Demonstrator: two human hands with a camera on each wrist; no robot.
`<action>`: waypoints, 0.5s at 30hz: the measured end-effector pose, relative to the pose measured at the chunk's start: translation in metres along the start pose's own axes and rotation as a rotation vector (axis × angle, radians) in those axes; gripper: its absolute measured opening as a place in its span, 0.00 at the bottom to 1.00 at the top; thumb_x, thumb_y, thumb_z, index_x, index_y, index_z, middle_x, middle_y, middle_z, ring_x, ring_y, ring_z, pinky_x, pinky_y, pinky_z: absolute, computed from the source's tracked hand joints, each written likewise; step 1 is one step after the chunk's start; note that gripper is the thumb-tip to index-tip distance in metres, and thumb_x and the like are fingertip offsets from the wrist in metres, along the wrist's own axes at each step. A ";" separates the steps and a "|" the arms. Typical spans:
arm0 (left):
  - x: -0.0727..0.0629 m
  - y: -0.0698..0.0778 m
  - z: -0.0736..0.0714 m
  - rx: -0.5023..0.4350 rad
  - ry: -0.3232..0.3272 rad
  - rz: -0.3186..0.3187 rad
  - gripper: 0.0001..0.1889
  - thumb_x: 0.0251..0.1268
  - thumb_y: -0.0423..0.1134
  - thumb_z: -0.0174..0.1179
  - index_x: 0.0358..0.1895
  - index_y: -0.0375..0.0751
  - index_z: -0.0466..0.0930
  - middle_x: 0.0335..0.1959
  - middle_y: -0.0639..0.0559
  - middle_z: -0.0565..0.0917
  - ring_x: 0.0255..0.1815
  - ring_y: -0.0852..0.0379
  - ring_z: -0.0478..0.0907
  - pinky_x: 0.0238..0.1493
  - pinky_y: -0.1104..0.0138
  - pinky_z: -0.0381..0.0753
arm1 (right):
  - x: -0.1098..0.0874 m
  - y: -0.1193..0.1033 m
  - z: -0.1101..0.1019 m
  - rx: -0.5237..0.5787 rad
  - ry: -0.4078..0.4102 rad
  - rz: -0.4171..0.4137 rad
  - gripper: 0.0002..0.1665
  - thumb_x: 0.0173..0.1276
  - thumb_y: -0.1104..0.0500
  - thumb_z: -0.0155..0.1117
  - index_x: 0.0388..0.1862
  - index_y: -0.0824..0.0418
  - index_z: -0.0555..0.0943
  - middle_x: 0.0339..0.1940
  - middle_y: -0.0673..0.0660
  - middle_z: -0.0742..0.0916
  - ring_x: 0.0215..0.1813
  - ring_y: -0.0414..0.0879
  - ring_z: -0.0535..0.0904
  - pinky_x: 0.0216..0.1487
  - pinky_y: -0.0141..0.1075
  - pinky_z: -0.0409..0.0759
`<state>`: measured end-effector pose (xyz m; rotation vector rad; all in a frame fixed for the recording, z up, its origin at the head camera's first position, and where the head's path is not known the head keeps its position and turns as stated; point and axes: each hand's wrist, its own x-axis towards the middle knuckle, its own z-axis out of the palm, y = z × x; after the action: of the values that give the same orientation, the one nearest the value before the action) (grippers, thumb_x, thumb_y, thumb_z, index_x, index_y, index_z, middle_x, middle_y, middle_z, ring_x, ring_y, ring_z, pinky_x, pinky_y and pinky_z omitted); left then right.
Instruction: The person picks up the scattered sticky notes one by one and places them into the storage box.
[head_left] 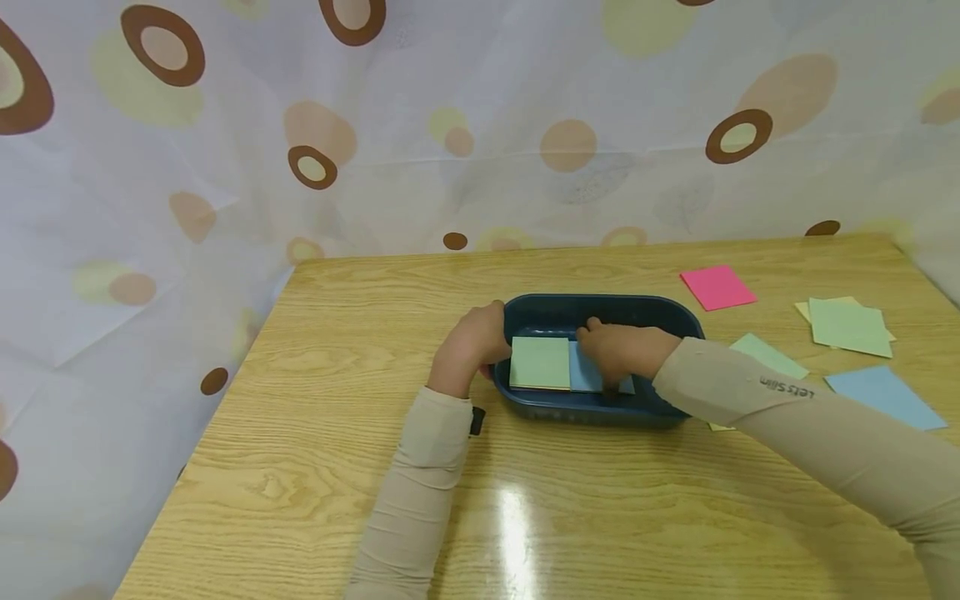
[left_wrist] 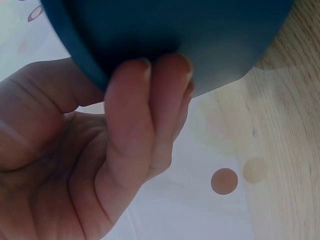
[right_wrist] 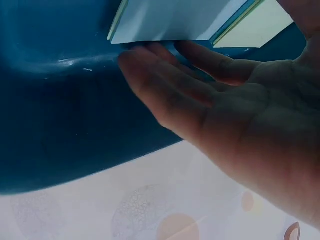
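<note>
A dark blue plastic bin [head_left: 592,412] stands on the table. My left hand [head_left: 472,342] grips its left end; in the left wrist view, fingers [left_wrist: 130,110] curl against the bin's wall [left_wrist: 215,45]. My right hand [head_left: 626,350] reaches inside over a stack of blue paper squares [head_left: 585,371]. In the right wrist view its fingers [right_wrist: 165,92] extend along the edge of the blue stack [right_wrist: 170,20], touching or very near it; the thumb tip is hidden. Left of that, a pale green stack of paper squares [head_left: 540,362] lies in the bin.
On the wooden table [head_left: 337,375], right of the bin, lie a pink paper square [head_left: 717,287], pale green and yellow squares [head_left: 851,327], a green square [head_left: 768,354] partly behind the right sleeve, and a blue square [head_left: 885,396]. A patterned curtain [head_left: 480,125] hangs behind.
</note>
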<state>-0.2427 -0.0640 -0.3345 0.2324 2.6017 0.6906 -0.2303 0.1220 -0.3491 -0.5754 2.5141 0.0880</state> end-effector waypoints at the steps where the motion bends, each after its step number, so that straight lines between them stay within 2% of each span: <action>1: 0.000 0.000 0.000 -0.001 0.001 0.001 0.32 0.64 0.26 0.55 0.71 0.33 0.57 0.59 0.32 0.74 0.15 0.52 0.81 0.31 0.59 0.87 | -0.002 0.001 -0.001 -0.001 0.008 -0.009 0.50 0.52 0.64 0.77 0.68 0.77 0.60 0.61 0.74 0.67 0.55 0.59 0.72 0.55 0.47 0.78; 5: 0.001 0.001 0.002 -0.004 -0.006 0.001 0.32 0.64 0.26 0.55 0.71 0.33 0.57 0.61 0.32 0.73 0.15 0.52 0.81 0.31 0.59 0.87 | -0.022 0.009 -0.010 0.070 0.104 -0.068 0.50 0.56 0.56 0.76 0.68 0.77 0.60 0.61 0.74 0.68 0.57 0.61 0.74 0.54 0.49 0.79; 10: 0.003 0.001 0.003 0.013 -0.007 -0.003 0.32 0.64 0.27 0.56 0.71 0.33 0.57 0.60 0.32 0.74 0.16 0.52 0.81 0.31 0.60 0.87 | -0.053 0.046 -0.020 0.211 0.325 -0.179 0.38 0.63 0.54 0.69 0.64 0.75 0.67 0.57 0.71 0.75 0.55 0.63 0.77 0.53 0.54 0.78; 13: 0.003 0.000 0.002 0.026 0.001 -0.005 0.30 0.64 0.26 0.56 0.69 0.33 0.59 0.59 0.32 0.75 0.16 0.52 0.82 0.30 0.61 0.87 | -0.067 0.079 -0.021 0.248 0.439 -0.160 0.29 0.65 0.58 0.67 0.59 0.76 0.72 0.49 0.67 0.80 0.49 0.61 0.79 0.49 0.54 0.80; 15: 0.003 0.000 0.002 0.027 0.003 -0.002 0.29 0.64 0.26 0.56 0.68 0.32 0.60 0.58 0.32 0.75 0.16 0.52 0.82 0.29 0.61 0.87 | -0.074 0.103 -0.020 0.261 0.493 -0.099 0.26 0.66 0.60 0.65 0.55 0.77 0.74 0.45 0.67 0.82 0.46 0.61 0.80 0.47 0.55 0.80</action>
<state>-0.2446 -0.0625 -0.3379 0.2365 2.6154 0.6560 -0.2279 0.2402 -0.2987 -0.6747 2.8934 -0.4663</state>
